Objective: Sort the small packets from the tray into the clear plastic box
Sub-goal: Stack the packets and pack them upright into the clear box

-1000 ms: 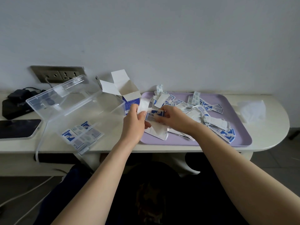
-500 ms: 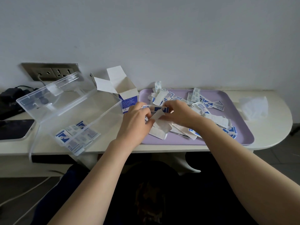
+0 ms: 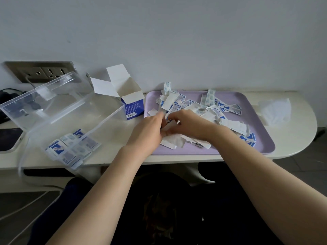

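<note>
Pinching small blue-and-white paper packets [image 3: 169, 121] in narrow grip, left hand [image 3: 147, 132] against right hand [image 3: 192, 126], over the lilac plastic tray [image 3: 257, 121], seemingly squaring them for the clear plastic box [image 3: 108, 117] alongside.

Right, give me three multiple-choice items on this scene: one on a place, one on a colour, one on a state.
1. The opened cardboard carton stands: A) on the tray B) between the clear plastic box and the tray C) inside the box.
2. The tray is: A) green B) red C) lilac.
3. The box's lid is: A) hinged open B) shut C) missing.
Key: 1 B, it stands on the tabletop between them; 2 C, its bare rim shows lilac; 3 A, the lid tilts back behind the box.
</note>
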`<control>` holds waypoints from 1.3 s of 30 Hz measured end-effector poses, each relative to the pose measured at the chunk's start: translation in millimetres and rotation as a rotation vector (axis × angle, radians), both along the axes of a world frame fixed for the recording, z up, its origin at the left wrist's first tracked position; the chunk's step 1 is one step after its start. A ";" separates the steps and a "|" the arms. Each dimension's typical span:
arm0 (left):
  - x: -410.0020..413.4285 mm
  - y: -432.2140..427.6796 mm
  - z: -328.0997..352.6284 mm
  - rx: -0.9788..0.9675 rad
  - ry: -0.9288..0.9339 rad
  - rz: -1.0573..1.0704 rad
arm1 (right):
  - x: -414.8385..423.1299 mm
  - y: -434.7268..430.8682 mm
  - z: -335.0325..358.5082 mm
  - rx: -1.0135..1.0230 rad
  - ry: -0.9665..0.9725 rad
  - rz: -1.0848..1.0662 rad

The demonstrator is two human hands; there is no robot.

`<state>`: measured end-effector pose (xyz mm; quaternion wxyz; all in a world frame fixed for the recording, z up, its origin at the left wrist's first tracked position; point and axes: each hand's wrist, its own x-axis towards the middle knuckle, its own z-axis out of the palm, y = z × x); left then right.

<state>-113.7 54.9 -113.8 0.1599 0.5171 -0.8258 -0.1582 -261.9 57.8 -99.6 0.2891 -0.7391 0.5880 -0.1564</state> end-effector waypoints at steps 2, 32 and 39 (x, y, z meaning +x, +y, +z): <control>-2.0 -3.2 -2.7 -0.022 0.028 0.050 | 4.7 0.8 0.3 -0.076 0.024 0.001; 4.0 3.7 -18.5 0.013 -0.326 0.140 | 12.5 13.0 -30.3 -0.209 0.382 -0.021; 2.2 3.0 -22.5 0.207 -0.138 0.135 | 19.2 11.7 -50.3 -0.038 -0.016 -0.145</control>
